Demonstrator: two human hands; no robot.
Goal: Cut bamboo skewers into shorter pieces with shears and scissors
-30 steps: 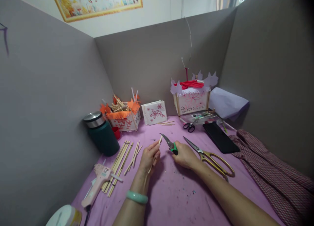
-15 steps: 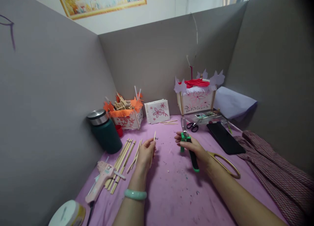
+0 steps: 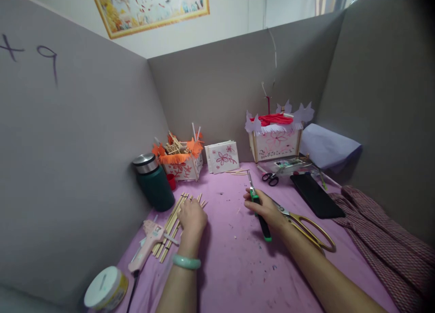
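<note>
My right hand (image 3: 263,207) is wrapped round the green-and-black handles of pruning shears (image 3: 261,217), whose metal blades point away from me and upward. My left hand (image 3: 193,217), with a pale green bangle on its wrist, reaches down over the thin wooden sticks (image 3: 204,204). Its fingers are bent and partly hidden by the back of the hand; what is between them does not show. Longer wooden sticks (image 3: 166,246), with dark bands, lie just left of that hand. Gold-handled scissors (image 3: 316,233) rest beside my right wrist, partly covered by the arm.
At left stand a pink glue gun (image 3: 148,246), a teal bottle (image 3: 156,186) and a white-lidded tub (image 3: 106,288). Decorated boxes (image 3: 183,168), flower cards (image 3: 222,158), black scissors (image 3: 271,179), a phone-like black slab (image 3: 317,196) and checked cloth (image 3: 377,240) lie farther round.
My left hand has moved left from mid-table onto the thin sticks; the stick it held upright no longer shows. My right hand still holds the shears, now turned more edge-on. The view shifted left.
</note>
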